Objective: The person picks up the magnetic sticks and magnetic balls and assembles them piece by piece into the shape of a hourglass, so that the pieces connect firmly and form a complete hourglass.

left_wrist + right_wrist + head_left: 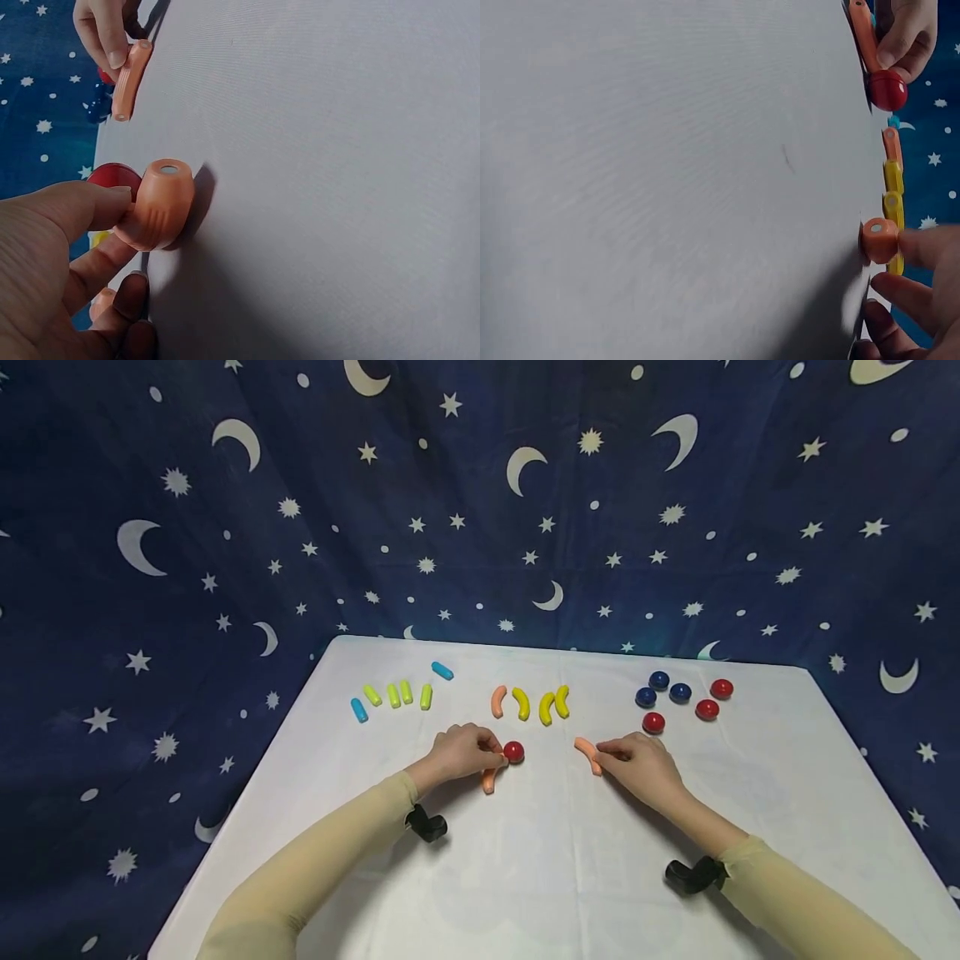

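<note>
My left hand (462, 752) pinches a curved orange piece (489, 782) between thumb and fingertips, low over the white table. At that piece's far end is a glossy red ball (513, 752), right by the fingertips; in the left wrist view the ball (114, 177) is partly behind the thumb and the piece. To the right, my right hand (647, 768) pinches a second curved orange piece (587, 755) by its side. In the right wrist view this piece (880, 240) shows end-on, with a pale round spot on its end face.
Behind the hands lie another orange piece (498, 702) and three curved yellow pieces (546, 708). Several short green sticks (393, 695) and two blue ones (359, 710) are at back left. Dark blue balls (680, 693) and red balls (707, 710) sit at back right, before a starry cloth (465, 468).
</note>
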`<state>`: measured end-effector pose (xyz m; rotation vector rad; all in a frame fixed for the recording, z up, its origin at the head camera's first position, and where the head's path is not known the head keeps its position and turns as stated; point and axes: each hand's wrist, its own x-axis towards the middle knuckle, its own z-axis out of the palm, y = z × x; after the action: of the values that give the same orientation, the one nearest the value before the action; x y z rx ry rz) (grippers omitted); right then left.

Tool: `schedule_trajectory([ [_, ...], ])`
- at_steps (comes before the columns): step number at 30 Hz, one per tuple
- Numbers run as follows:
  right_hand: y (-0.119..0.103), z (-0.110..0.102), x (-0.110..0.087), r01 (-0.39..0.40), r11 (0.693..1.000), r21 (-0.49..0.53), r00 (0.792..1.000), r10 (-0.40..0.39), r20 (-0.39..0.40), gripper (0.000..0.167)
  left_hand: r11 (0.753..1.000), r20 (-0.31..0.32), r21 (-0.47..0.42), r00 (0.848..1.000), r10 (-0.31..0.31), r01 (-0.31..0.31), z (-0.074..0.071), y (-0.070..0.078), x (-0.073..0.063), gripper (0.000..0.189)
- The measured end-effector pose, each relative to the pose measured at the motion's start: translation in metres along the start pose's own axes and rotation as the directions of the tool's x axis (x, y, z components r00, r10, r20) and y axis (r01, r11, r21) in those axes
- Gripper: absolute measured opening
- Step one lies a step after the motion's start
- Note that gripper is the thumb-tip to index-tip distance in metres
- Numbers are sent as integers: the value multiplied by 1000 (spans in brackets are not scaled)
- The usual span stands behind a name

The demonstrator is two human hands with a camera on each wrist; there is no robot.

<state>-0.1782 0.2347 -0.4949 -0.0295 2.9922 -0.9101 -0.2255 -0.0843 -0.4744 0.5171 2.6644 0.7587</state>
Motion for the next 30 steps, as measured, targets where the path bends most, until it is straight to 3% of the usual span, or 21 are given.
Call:
schedule_trajectory([
  [5,-7,3,6,-15,1000,-8,1000,15,-8,37,1000,-2,-10,1000,18,-18,-2,2,3,17],
  [10,-17,15,7,-39,999,18,999,39,1,30,1000,13,6,1000,-2,2,1,1,1,17],
  [23,-51,38,13,5,996,93,999,-10,50,23,1000,10,2,1000,9,-9,0,0,0,14],
  [30,-61,43,17,-15,994,108,996,5,84,23,1000,-3,-2,1000,4,-4,-1,-1,0,13],
])
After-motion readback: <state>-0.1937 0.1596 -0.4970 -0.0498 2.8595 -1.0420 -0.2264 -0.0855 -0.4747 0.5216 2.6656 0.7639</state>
